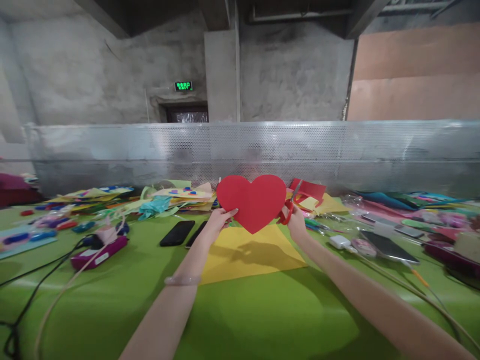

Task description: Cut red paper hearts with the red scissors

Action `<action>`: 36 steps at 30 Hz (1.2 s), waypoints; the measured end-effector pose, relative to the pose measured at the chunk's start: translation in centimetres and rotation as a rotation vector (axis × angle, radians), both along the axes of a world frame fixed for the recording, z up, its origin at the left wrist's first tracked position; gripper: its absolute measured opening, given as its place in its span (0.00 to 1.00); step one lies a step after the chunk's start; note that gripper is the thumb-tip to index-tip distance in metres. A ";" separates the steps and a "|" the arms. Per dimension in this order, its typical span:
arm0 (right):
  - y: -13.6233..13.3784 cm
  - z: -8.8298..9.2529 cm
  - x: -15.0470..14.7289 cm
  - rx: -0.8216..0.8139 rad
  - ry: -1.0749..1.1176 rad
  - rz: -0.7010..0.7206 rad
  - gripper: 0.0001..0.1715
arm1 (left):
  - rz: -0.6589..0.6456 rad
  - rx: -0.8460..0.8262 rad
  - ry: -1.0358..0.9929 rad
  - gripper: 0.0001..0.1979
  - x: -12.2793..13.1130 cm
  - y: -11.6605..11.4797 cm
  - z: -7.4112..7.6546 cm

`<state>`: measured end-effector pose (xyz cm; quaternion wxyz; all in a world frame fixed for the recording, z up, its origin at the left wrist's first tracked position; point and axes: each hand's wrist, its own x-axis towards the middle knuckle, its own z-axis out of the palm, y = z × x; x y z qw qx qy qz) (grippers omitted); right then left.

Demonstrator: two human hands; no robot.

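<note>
At the centre of your view, a red paper heart is held upright, point down, above the green tabletop. At its 8 o'clock, your left hand has its grip pinched closed on the edge, thumb on the near face. At 4 o'clock, your right hand has its grip closed around red-handled scissors, blades pointing toward 1 o'clock; its fingers are at the heart's edge, their hold there partly hidden. At 6 o'clock, a yellow sheet lies flat under a shadow. At 8 o'clock, beyond your left hand, lie 2 black smartphones. Farther out at 4 o'clock sits a white charger.
</note>
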<state>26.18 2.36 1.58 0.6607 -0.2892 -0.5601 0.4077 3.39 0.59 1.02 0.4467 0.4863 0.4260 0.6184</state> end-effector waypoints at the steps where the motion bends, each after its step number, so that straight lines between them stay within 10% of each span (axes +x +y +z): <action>1: -0.1 0.2 0.1 0.012 0.009 -0.012 0.16 | 0.000 0.001 0.000 0.18 0.0 0.1 0.0; 36: 1.5 1.1 3.3 -0.052 -0.118 0.015 0.17 | 0.004 0.117 -0.113 0.18 0.3 0.1 -0.2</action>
